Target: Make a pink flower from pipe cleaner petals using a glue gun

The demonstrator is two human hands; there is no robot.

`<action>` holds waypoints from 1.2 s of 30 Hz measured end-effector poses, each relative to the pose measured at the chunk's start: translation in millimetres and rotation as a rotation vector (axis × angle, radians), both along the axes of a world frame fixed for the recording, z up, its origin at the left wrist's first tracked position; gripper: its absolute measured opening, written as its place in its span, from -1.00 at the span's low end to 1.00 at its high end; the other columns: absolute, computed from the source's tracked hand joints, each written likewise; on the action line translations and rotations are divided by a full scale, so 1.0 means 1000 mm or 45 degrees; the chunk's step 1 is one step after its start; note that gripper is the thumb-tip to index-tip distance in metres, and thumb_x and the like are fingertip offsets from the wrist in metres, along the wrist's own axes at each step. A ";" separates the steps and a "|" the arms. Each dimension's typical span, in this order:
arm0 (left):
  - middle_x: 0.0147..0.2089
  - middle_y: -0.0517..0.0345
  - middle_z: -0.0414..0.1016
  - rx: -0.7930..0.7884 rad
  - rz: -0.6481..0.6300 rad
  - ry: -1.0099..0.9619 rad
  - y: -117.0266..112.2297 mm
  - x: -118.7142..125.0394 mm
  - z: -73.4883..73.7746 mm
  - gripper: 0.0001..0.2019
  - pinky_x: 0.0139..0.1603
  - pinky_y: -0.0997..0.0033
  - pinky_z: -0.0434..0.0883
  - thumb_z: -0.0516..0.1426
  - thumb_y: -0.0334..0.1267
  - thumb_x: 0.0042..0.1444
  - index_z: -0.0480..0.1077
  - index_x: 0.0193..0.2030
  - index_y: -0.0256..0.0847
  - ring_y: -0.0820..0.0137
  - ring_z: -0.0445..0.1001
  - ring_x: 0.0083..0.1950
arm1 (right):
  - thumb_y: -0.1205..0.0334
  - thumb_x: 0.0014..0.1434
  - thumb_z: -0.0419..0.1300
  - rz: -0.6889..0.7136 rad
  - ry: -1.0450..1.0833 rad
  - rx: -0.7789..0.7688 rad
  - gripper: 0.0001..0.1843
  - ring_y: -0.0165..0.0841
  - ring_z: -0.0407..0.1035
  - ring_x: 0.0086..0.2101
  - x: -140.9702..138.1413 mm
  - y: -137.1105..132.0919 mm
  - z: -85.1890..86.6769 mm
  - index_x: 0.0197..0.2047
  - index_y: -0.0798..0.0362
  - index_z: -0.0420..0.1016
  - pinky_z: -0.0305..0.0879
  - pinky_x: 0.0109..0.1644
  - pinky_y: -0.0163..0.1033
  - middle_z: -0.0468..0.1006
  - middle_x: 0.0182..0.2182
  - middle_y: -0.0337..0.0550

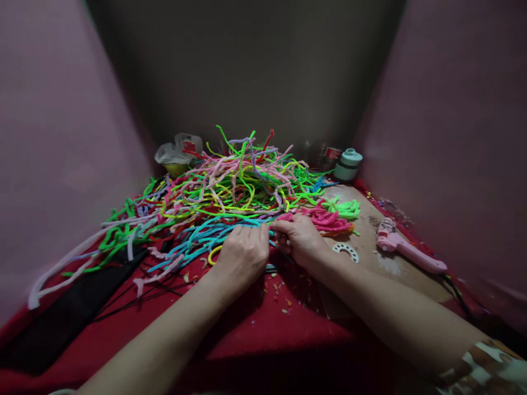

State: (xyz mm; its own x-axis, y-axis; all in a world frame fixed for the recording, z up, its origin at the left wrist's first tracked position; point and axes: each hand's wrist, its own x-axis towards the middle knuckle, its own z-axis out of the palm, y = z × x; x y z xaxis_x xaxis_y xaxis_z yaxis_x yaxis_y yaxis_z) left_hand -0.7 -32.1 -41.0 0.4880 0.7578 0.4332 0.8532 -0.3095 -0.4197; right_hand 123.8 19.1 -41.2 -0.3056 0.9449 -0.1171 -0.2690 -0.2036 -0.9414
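Blue pipe cleaners (206, 237) are best steadied lightly; right fingers (282, 225) are pressed together, left fingers' (262, 237) hold cannot be told.

The scene is viewed by one head-worn camera, held above and just behind the near edge of the red tablecloth (251, 334) and faced forward and down. The forearms (173, 334) are taken in from the lower corners, and the left hand (246, 252) and right hand (302, 238) are seen close, just below mid-frame. The pipe-cleaner heap (230, 186) is shown farther off, backed by a dark backdrop (247, 66) and flanked by pink side panels (53, 109).
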 end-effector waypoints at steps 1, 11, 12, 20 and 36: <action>-0.49 -0.04 0.41 0.013 0.005 0.000 0.000 0.000 -0.001 -0.69 -0.41 0.29 0.26 -0.14 -0.45 0.17 0.39 -0.14 -0.41 0.24 0.40 -0.44 | 0.30 -0.22 0.21 -0.014 0.003 -0.028 -0.75 -0.59 -0.04 -0.79 0.000 0.000 0.000 -0.72 0.08 0.17 -0.21 -0.76 -0.41 0.19 -0.81 -0.39; -0.50 0.13 0.44 -0.950 0.048 -1.828 0.016 -0.024 0.018 -0.55 -0.44 0.44 0.31 -0.07 0.06 0.13 0.42 -0.19 -0.30 0.43 0.37 -0.52 | 0.20 -0.15 0.28 0.161 0.040 0.159 -0.75 -0.59 0.03 -0.76 0.007 0.009 0.003 -0.62 0.12 0.29 -0.12 -0.72 -0.41 0.24 -0.76 -0.38; -0.53 0.13 0.42 -1.131 0.030 -1.961 0.016 -0.028 0.021 -0.54 -0.50 0.47 0.27 -0.05 0.08 0.11 0.42 -0.26 -0.30 0.48 0.33 -0.57 | 0.20 -0.14 0.27 0.190 0.026 0.193 -0.76 -0.60 0.03 -0.75 0.008 0.008 0.004 -0.61 0.13 0.30 -0.13 -0.72 -0.41 0.24 -0.75 -0.38; -0.69 0.34 0.18 -1.611 -0.029 -2.054 0.009 -0.025 0.025 -0.71 -0.69 0.60 -0.12 0.10 -0.05 0.03 0.40 -0.32 -0.29 0.67 -0.03 -0.72 | 0.10 -0.04 0.24 0.192 0.007 0.284 -0.75 -0.57 0.11 -0.69 0.009 0.007 0.005 -0.49 0.14 0.39 0.00 -0.66 -0.41 0.30 -0.69 -0.35; -0.74 0.36 0.17 -1.260 0.139 -1.970 0.016 -0.030 0.027 -0.70 -0.69 0.60 -0.05 0.11 -0.04 -0.01 0.39 -0.34 -0.28 0.62 0.01 -0.74 | -0.08 0.10 0.05 0.031 0.048 0.349 -0.63 -0.54 0.16 -0.70 0.006 0.004 0.000 -0.29 0.09 0.37 0.05 -0.63 -0.42 0.36 -0.67 -0.34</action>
